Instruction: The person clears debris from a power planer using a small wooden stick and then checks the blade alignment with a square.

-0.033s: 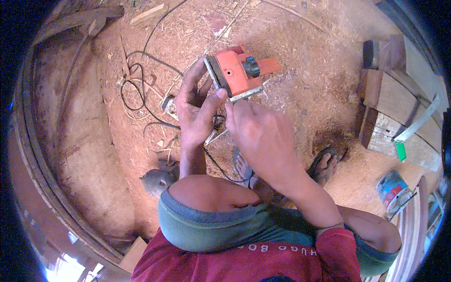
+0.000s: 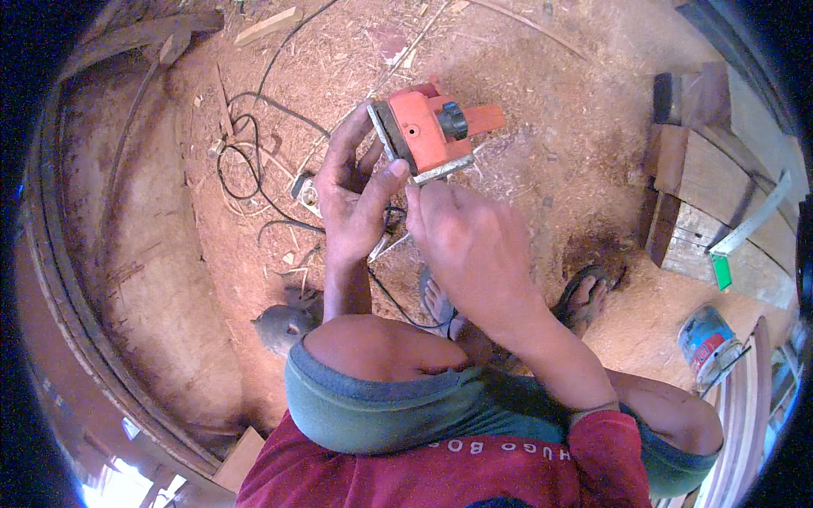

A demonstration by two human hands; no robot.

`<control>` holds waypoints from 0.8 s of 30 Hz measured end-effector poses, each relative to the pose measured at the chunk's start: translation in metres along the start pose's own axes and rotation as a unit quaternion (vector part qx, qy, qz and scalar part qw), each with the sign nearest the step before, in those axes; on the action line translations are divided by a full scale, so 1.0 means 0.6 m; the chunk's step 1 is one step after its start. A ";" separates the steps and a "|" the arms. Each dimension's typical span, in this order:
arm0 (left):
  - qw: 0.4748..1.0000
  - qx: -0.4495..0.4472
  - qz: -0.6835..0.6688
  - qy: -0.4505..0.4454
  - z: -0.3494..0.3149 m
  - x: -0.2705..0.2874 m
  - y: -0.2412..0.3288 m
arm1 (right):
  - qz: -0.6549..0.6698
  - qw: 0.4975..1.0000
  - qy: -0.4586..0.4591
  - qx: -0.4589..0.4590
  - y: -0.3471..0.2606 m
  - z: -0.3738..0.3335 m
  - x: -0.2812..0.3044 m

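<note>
Above the sawdust-covered floor, an orange power planer (image 2: 428, 127) with a black knob (image 2: 454, 121) is tilted so one side faces up. My left hand (image 2: 349, 199) supports its left end, fingers behind and thumb at the lower corner. At the planer's near metal edge, my right hand (image 2: 470, 233) is closed in a pinch. Whatever lies between those fingertips is hidden by the hand. Below my left wrist, a dark cord (image 2: 385, 295) runs down toward my foot.
A cord lies looped (image 2: 241, 169) on the left among wood shavings. A large curved timber piece (image 2: 152, 279) fills the far left. On the right are wood blocks (image 2: 707, 178), a square with a green handle (image 2: 721, 271) and a blue can (image 2: 705, 330). A grey rounded thing (image 2: 279, 328) sits by my knee.
</note>
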State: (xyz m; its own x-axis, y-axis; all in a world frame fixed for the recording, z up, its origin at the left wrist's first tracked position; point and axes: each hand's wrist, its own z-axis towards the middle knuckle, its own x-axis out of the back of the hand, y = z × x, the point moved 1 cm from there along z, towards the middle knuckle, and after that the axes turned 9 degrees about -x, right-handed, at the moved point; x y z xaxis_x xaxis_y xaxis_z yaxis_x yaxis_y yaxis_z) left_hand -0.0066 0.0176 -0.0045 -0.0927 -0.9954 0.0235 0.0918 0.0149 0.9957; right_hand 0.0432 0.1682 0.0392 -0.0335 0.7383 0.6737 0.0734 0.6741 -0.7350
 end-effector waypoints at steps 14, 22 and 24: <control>0.999 -0.010 0.018 0.031 0.025 -0.004 0.003 | -0.004 0.999 0.050 0.016 -0.009 -0.019 0.003; 0.999 -0.019 0.036 0.029 0.024 -0.003 -0.014 | 0.024 0.998 0.055 0.033 0.015 -0.011 -0.031; 0.998 -0.023 0.047 0.033 0.022 -0.004 -0.012 | 0.019 0.998 0.052 0.033 0.008 -0.007 -0.035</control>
State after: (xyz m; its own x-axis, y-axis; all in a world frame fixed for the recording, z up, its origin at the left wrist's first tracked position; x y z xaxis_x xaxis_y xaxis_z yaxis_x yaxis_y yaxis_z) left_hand -0.0199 0.0208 -0.0107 -0.0164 -0.9940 0.1083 0.1433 0.1049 0.9841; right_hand 0.0484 0.1558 0.0217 0.0728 0.7589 0.6471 0.0068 0.6484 -0.7613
